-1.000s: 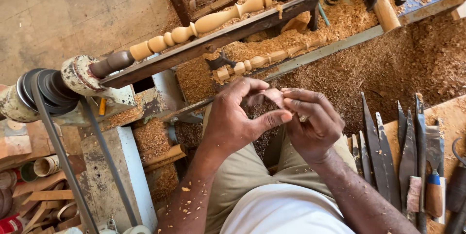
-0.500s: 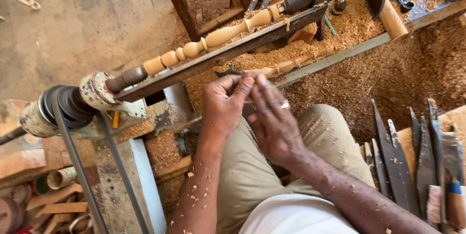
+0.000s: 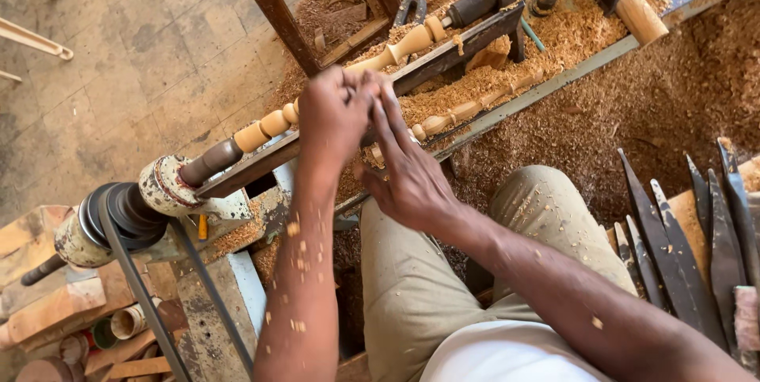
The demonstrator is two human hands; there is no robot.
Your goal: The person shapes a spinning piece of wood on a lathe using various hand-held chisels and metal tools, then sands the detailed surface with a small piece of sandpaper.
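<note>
Two bare hands close together in the middle, over the pale turned wooden spindle with round beads (image 3: 412, 40) held in the old wood lathe (image 3: 158, 192). Left hand (image 3: 336, 117) on top, curled into a loose fist right at the spindle, fingers bunched and pressed together; too hidden to tell if anything sits inside that grip. Right hand (image 3: 412, 180) just below at 5 o'clock, fingers long and stretched up toward 11 o'clock, tips touching the left hand. Cannot tell if this grip pinches anything, since the fingertips hide behind the other hand. Little wood chips stuck on both arms.

Spindle running slantwise from 8 o'clock to 2 o'clock, with its middle part hidden behind the hands. Long dark wooden tool rest bar (image 3: 443, 53) lying right beside the spindle. Second beaded wooden spindle, thinner and dusty (image 3: 467, 109), resting in the heap of light brown sawdust (image 3: 570, 26) at 3 o'clock from the hands. Round grey pulley wheel with a black belt (image 3: 119, 216) at 8 o'clock, at the lathe's end.

Row of long dark metal chisels with pointed blades (image 3: 673, 239) lying side by side at 4 o'clock, well apart from the hands. Knee in tan trousers (image 3: 546, 216) under the right arm, dotted with shavings. Grey stone floor (image 3: 119, 49) at 10 o'clock.
</note>
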